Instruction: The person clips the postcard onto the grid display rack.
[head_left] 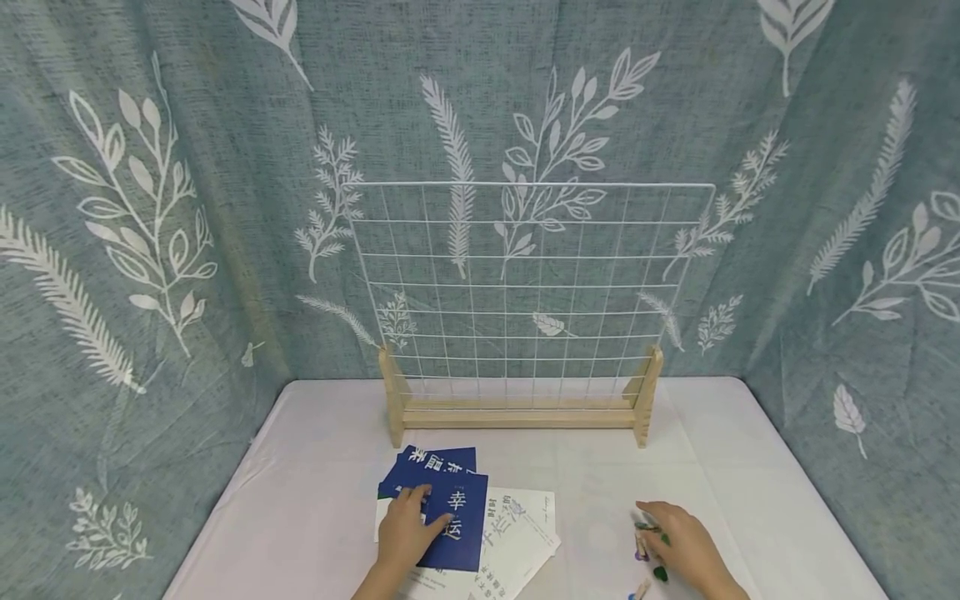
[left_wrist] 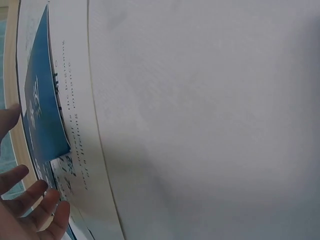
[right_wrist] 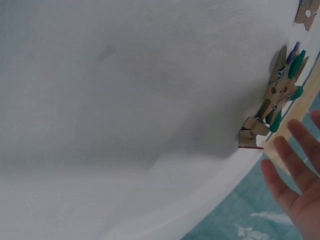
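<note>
Blue cards with white characters [head_left: 468, 546] lie in a loose pile on top of white printed cards [head_left: 528, 533]. My left hand [head_left: 405, 529] is over the blue cards, fingers spread and relaxed; in the left wrist view the hand [left_wrist: 30, 205] stands beside the blue card [left_wrist: 45, 100], and contact is unclear. My right hand [head_left: 686, 546] hovers at the small wooden clothespins [head_left: 641, 548] with coloured parts. In the right wrist view its fingers are extended and apart [right_wrist: 295, 180], near the cluster of clothespins [right_wrist: 280, 92], holding none of them.
A white wire grid [head_left: 525, 286] stands upright in a wooden base [head_left: 517, 418] behind the cards. The white tabletop [head_left: 322, 467] reaches to patterned green curtains [head_left: 247, 167] at the back and both sides. Another clothespin [right_wrist: 306, 14] lies apart from the cluster.
</note>
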